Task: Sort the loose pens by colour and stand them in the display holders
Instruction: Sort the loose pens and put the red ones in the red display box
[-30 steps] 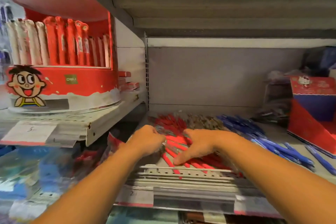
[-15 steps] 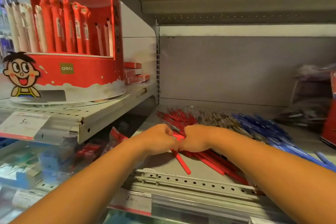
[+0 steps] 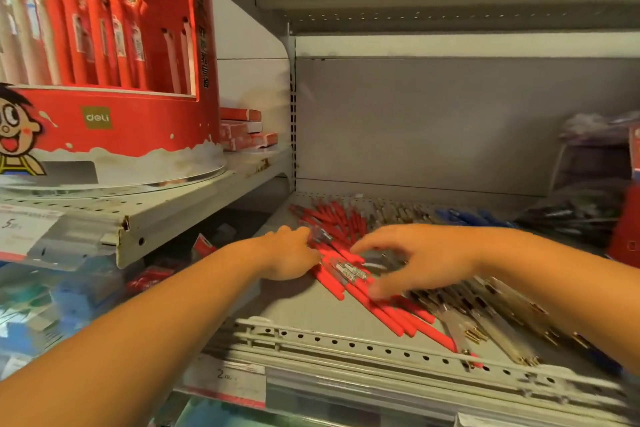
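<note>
red pens (image 3: pixel 349 229), clear pens (image 3: pixel 491 308), blue pens (image 3: pixel 464 217) already grouped flat on shelf (image 3: pixel 298 305); none stood in holders. left hand (image 3: pixel 289 253) fingers curled, grip unclear; right hand (image 3: pixel 420 258) fingers spread wide.
</note>
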Motion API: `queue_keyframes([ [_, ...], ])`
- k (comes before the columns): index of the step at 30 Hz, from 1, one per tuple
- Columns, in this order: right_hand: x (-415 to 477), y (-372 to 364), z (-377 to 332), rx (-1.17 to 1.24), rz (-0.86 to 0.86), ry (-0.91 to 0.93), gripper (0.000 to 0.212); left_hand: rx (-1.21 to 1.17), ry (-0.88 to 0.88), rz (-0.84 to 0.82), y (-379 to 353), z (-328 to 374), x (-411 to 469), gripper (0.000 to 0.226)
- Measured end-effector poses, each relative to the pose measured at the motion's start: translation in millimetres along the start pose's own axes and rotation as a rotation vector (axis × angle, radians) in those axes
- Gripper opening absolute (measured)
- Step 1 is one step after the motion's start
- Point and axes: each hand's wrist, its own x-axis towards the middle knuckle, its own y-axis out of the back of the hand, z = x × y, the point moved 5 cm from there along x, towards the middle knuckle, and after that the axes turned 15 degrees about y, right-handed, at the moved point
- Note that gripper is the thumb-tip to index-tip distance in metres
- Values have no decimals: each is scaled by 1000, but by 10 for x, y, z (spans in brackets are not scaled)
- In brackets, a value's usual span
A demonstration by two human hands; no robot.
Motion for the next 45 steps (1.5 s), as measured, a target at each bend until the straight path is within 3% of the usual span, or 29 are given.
queue_keyframes([
  [5,-412,-159,167,71,-142,107,89,75,80,-34,-119,80,137,97],
  [13,-281,-195,174,-98,-61,171,76,123,-3,6,-232,211,299,82],
  [16,-179,-163,148,-115,-42,153,62,38,-24,21,-213,196,307,76],
  [21,53,-127,88,-128,29,131,45,1,-79,-24,-198,176,247,105],
  [27,243,-114,10,-84,152,138,18,-35,-100,80,-159,142,317,65],
  [31,30,-73,0,34,84,176,38,-103,-124,66,-137,138,325,55],
  [34,-181,-117,-25,204,-32,257,60,-143,-115,18,-145,137,307,65],
  [36,-243,-171,-41,155,-96,326,69,-119,-107,5,-162,140,290,72],
  [40,-183,-206,-43,6,-52,366,64,-47,-91,35,-176,147,292,69],
  [45,55,-245,-64,-132,79,378,54,-160,-129,11,-169,171,257,61],
])
